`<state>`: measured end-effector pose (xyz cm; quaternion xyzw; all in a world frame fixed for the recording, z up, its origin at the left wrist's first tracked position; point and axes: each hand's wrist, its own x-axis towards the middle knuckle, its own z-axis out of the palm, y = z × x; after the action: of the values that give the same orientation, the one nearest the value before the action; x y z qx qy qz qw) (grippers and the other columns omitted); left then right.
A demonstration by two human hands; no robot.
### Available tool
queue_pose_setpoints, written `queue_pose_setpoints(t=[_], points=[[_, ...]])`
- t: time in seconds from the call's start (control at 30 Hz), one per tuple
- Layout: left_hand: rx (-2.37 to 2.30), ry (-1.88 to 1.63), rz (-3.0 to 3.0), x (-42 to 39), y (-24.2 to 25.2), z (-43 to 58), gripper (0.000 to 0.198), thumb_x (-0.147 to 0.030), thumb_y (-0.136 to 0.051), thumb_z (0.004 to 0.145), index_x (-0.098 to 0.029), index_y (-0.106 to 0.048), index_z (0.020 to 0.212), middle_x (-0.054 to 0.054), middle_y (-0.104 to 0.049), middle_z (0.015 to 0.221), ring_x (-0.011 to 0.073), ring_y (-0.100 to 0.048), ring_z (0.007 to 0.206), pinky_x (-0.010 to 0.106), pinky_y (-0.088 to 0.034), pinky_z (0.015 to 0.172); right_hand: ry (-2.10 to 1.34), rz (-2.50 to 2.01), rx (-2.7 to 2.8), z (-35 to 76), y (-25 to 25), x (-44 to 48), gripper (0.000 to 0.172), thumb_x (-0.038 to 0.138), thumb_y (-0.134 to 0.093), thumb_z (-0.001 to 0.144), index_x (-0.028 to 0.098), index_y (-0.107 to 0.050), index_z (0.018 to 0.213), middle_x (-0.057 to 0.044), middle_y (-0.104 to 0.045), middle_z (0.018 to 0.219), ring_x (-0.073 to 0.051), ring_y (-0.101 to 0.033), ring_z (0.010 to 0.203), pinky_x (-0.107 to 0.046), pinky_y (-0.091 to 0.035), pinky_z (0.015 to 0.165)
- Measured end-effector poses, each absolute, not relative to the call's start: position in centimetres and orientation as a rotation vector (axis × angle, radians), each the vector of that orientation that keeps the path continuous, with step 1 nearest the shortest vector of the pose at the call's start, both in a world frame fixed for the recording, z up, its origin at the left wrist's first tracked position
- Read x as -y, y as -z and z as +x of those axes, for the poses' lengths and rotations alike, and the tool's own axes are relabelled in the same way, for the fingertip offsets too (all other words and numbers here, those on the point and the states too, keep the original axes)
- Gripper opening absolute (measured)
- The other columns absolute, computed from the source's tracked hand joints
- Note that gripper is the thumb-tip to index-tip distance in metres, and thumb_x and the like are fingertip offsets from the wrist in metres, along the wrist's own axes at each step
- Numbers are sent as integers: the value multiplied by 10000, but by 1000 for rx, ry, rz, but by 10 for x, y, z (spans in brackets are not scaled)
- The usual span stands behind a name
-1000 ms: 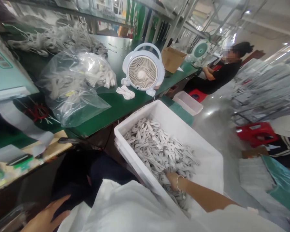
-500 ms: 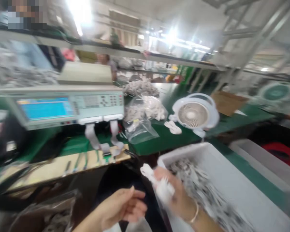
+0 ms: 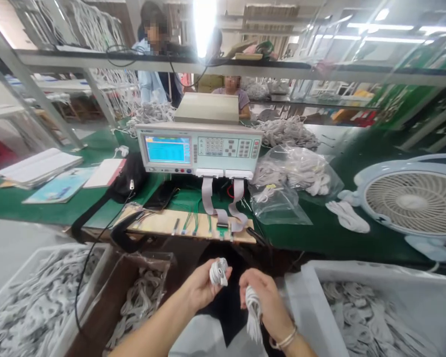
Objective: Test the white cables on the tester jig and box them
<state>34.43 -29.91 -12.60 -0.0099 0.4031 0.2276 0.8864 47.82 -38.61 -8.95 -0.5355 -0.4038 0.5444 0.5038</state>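
In the head view my left hand [image 3: 202, 285] is closed round a small coiled bundle of white cable [image 3: 218, 271], holding it up near the bench's front edge. Just to its right, my right hand [image 3: 269, 297] grips another white cable bundle [image 3: 253, 310], whose loops hang down below the fingers. A gap separates the two hands. Beyond them a wooden strip [image 3: 163, 223] with small connectors and green wires lies along the bench edge. Grey ribbon cables [image 3: 208, 196] run from it up to a bench tester [image 3: 223, 148] with a lit blue screen.
A white bin [image 3: 308, 297] of cable bundles stands at right; another white bin [image 3: 48, 253] and a brown box [image 3: 115, 292] hold more at left. A fan [image 3: 412, 201], a clear bag of cables [image 3: 293, 173] and papers [image 3: 40, 166] lie on the green bench. People are behind it.
The view has swung left and steadied. My left hand, empty before, now holds a cable bundle. My right hand has come away from the right bin, still with a bundle in it.
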Motion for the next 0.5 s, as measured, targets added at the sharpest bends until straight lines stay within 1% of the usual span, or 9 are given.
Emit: queue_pose_setpoints(t=[0.03, 0.07, 0.13, 0.17, 0.2, 0.3, 0.37, 0.43, 0.5], points=[[-809, -467, -22, 299, 126, 346, 149, -176, -466, 769, -43, -532, 764, 86, -619, 638, 126, -599, 584, 205, -490, 573, -1256, -1390, 1079, 475, 90, 387, 236, 379, -419, 795, 179, -541, 821, 32, -484, 527, -103, -470, 461, -216, -386, 443], [-777, -463, -5, 300, 127, 348, 148, -176, -469, 766, -45, -535, 747, 81, -615, 627, 124, -594, 573, 207, -489, 572, -1154, -1481, 1213, 472, 88, 387, 214, 340, -504, 752, 195, -543, 904, 24, -519, 592, -118, -494, 531, -232, -409, 505], [-722, -453, 55, 303, 129, 351, 146, -188, -494, 749, -59, -540, 700, 61, -597, 581, 122, -578, 536, 215, -482, 552, -891, -1592, 1509, 467, 85, 387, 407, 271, -610, 667, 247, -501, 1059, 0, -561, 757, -159, -511, 692, -276, -425, 636], [-703, -449, 82, 306, 131, 353, 149, -201, -511, 738, -67, -541, 680, 51, -586, 560, 120, -570, 524, 213, -474, 537, -765, -1611, 1641, 466, 84, 387, 445, 247, -616, 658, 265, -492, 1085, -14, -569, 818, -179, -507, 753, -295, -420, 682], [-691, -440, 103, 309, 133, 354, 158, -218, -528, 728, -72, -543, 669, 44, -578, 552, 117, -564, 522, 208, -465, 527, -662, -1616, 1745, 466, 85, 386, 428, 229, -599, 673, 273, -498, 1087, -26, -576, 855, -192, -502, 790, -306, -415, 704], [-653, -367, 194, 317, 143, 354, 235, -308, -545, 718, -77, -572, 752, 66, -604, 681, 116, -575, 639, 194, -453, 604, -489, -1620, 1816, 472, 96, 382, 298, 208, -525, 726, 255, -546, 1019, -40, -596, 837, -188, -525, 770, -286, -424, 681], [-709, -320, 420, 318, 152, 351, 335, -406, -524, 710, -104, -581, 843, 88, -609, 819, 151, -570, 774, 249, -440, 725, -476, -1655, 1670, 478, 108, 376, 228, 249, -534, 718, 231, -578, 941, -31, -607, 765, -174, -546, 710, -257, -431, 651], [-846, -436, 796, 318, 159, 347, 414, -477, -499, 697, -148, -567, 938, 93, -588, 946, 194, -521, 924, 324, -371, 859, -536, -1661, 1442, 482, 119, 370, 181, 330, -546, 701, 203, -602, 817, -19, -607, 664, -158, -552, 622, -230, -431, 595], [-894, -639, 1194, 316, 161, 343, 497, -483, -517, 675, -177, -508, 1067, 94, -536, 1077, 220, -435, 1053, 348, -272, 948, -628, -1624, 1229, 484, 126, 365, 242, 416, -542, 679, 181, -597, 693, -13, -590, 570, -145, -533, 536, -214, -415, 523]])
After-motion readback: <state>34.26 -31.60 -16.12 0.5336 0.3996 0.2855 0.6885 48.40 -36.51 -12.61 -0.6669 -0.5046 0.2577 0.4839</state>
